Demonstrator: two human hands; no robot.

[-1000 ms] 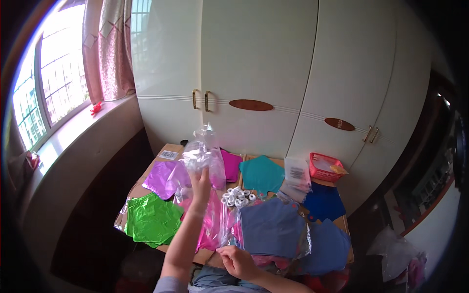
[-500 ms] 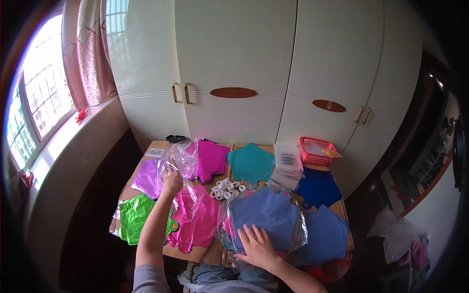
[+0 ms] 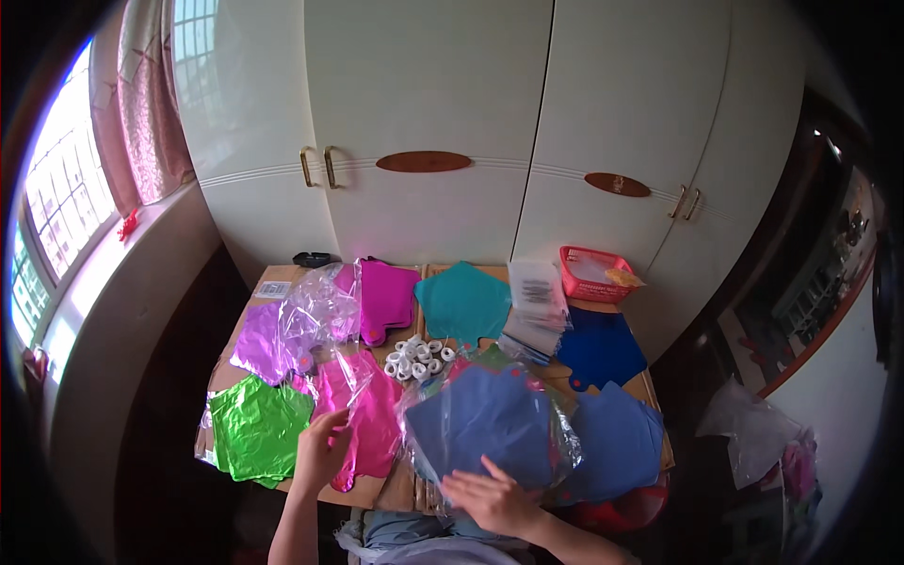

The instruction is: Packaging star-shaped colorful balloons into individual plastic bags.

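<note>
We have the right hand [image 3: 494,499] open, fingers spread on the near edge of the slate-blue flat foil balloons [image 3: 480,414] at the counter [image 3: 363,492] front, left hand [image 3: 323,447] half-curled beside the hot-pink foil balloon [image 3: 372,414] (can't tell if gripping), and we'd judge the foil light, floppy, slippery, best pinched by an edge.

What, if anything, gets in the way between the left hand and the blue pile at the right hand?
Nothing upright is visible between them. The pink foil sheet lies flat between the left hand and the blue pile, with clear plastic along the pile's left edge. The right hand is over its near part.
</note>
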